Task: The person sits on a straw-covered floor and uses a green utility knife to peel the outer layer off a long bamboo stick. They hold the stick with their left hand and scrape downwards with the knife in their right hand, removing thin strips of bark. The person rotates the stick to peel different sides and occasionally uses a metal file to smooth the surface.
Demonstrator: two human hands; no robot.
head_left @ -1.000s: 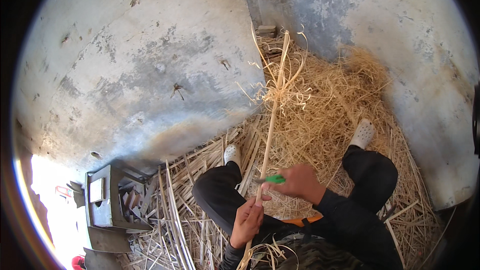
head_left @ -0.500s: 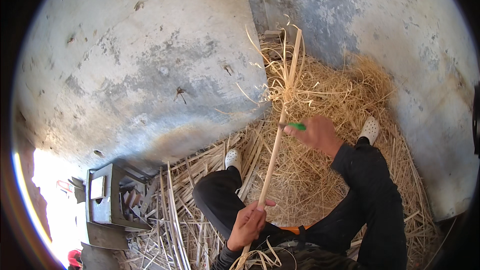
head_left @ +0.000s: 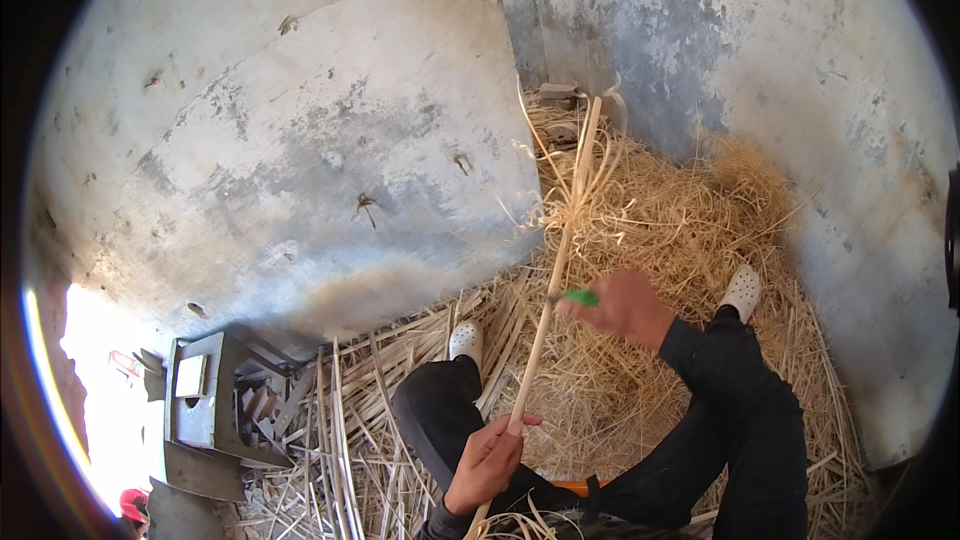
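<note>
A long pale wooden stick (head_left: 540,352) slants away from my body. My left hand (head_left: 488,465) is closed around its near part. At about the stick's middle, my right hand (head_left: 632,310) grips a small knife by its green handle (head_left: 580,297); the dark blade lies against the stick. The right hand is somewhat blurred. Past the blade, a cluster of thin curled shavings (head_left: 572,208) stands out around the stick. Longer strips spread beside its far end. Some pale strips (head_left: 530,526) also lie near my waist.
A heap of straw-coloured shavings (head_left: 690,210) covers the floor between my white clogs. Split sticks (head_left: 340,440) lie at the left, beside a grey box-like wooden object (head_left: 205,395). Worn plastered walls (head_left: 330,140) meet at a corner ahead, with bricks (head_left: 558,95) at their foot.
The knife and my right hand have come nearer to me along the stick. My left hand keeps its hold. The whole view has shifted slightly.
</note>
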